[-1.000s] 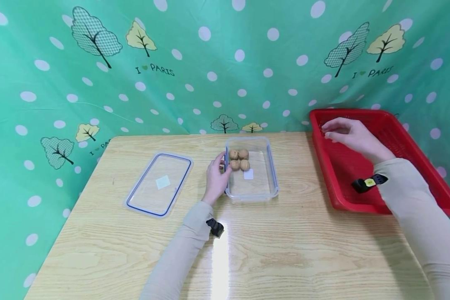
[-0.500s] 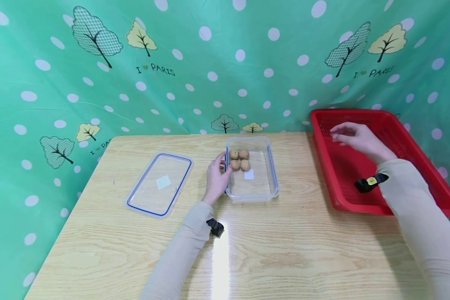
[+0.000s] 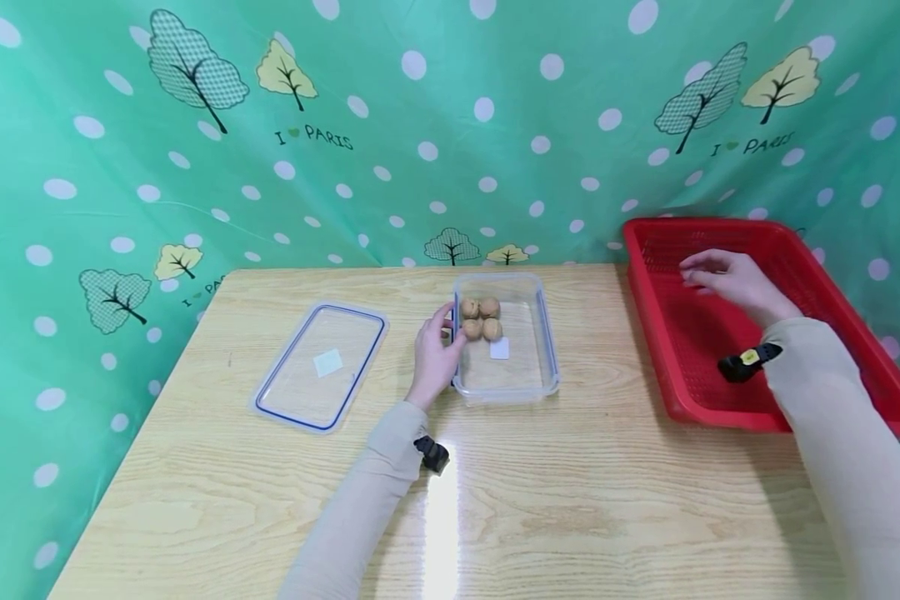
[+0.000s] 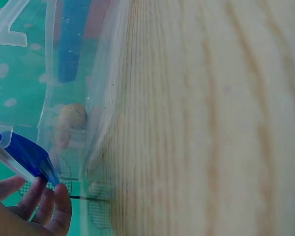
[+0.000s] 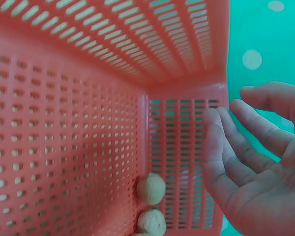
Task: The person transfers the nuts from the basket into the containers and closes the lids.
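In the head view, a clear plastic food container [image 3: 521,375] holds several walnuts [image 3: 491,307] grouped in its far left corner. My left hand [image 3: 435,357] holds the container's left side, the thumb at the rim. The left wrist view has its fingers [image 4: 62,209] curled at a blue side latch [image 4: 32,155] that hangs out. My right hand [image 3: 735,282] is over a red plastic basket [image 3: 663,367], with nothing in it and the fingers loosely bent. Down in the basket, the right wrist view has pale round walnuts [image 5: 151,189] by the end wall.
A clear lid [image 3: 292,400] with a blue seal lies flat on the wooden table [image 3: 555,508], left of the container. A small white label [image 3: 499,348] shows in the container. Behind the table hangs a green dotted cloth [image 3: 390,108].
My right hand has moved a little to the right and nearer over the basket. The left hand, container, walnuts and lid have stayed in place.
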The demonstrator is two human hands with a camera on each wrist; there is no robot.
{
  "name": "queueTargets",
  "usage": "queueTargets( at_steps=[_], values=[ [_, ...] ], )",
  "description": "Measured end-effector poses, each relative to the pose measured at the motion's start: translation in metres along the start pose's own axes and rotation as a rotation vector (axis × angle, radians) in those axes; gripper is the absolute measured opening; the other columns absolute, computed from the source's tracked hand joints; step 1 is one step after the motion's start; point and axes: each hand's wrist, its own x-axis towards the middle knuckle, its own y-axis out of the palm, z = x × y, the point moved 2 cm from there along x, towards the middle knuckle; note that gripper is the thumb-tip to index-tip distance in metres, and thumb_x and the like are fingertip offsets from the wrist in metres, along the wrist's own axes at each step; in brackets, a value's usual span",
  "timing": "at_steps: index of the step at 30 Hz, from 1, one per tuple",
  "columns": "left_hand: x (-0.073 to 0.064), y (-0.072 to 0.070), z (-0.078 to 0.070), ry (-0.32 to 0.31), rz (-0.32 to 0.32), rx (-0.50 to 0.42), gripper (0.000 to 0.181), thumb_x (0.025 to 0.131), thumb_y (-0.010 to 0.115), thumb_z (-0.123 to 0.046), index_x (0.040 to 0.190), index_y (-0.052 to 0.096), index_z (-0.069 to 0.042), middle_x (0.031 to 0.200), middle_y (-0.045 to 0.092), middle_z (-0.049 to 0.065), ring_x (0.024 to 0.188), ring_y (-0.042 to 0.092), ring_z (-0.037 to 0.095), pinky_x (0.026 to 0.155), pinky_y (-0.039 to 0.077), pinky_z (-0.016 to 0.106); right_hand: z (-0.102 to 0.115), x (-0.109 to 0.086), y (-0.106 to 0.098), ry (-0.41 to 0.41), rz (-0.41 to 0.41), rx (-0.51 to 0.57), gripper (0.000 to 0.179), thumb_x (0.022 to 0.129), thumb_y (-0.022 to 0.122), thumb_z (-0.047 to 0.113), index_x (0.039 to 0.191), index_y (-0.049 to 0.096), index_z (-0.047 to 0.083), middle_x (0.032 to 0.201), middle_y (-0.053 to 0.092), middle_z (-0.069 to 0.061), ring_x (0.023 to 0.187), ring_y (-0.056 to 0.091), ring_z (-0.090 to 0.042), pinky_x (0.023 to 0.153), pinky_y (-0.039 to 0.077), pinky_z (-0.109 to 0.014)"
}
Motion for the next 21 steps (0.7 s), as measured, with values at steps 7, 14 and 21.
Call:
queueTargets(
  at_steps=[7,14,21],
  values=[
    [0.000,-0.001,-0.001,-0.008,0.002,0.000,0.052,0.089,0.061,-0.004,0.140,0.048,-0.003,0.108,0.058,0.017,0.096,0.053,0.030,0.083,0.046,0.040,-0.010,0.007,-0.004,0.045,-0.005,0.042,0.054,0.095,0.061,0.023,0.138,0.042,-0.004,0.127,0.050,-0.026,0.090,0.059,-0.008,0.078,0.054,-0.027],
    [0.000,-0.001,-0.001,-0.008,0.000,0.012,0.052,0.090,0.061,-0.005,0.140,0.048,-0.003,0.108,0.059,0.017,0.096,0.054,0.029,0.083,0.046,0.040,-0.019,0.007,-0.008,0.064,-0.033,0.082,0.062,0.091,0.066,0.033,0.137,0.043,-0.002,0.113,0.058,-0.003,0.092,0.059,-0.010,0.078,0.054,-0.027],
    [0.001,0.001,0.000,-0.001,-0.007,0.003,0.052,0.089,0.062,-0.003,0.138,0.049,-0.003,0.107,0.059,0.018,0.095,0.055,0.031,0.084,0.046,0.042,-0.033,0.004,-0.017,0.119,-0.013,0.075,0.075,0.089,0.067,0.042,0.142,0.035,0.001,0.131,0.042,-0.015,0.100,0.052,-0.019,0.078,0.051,-0.031]
  ],
)
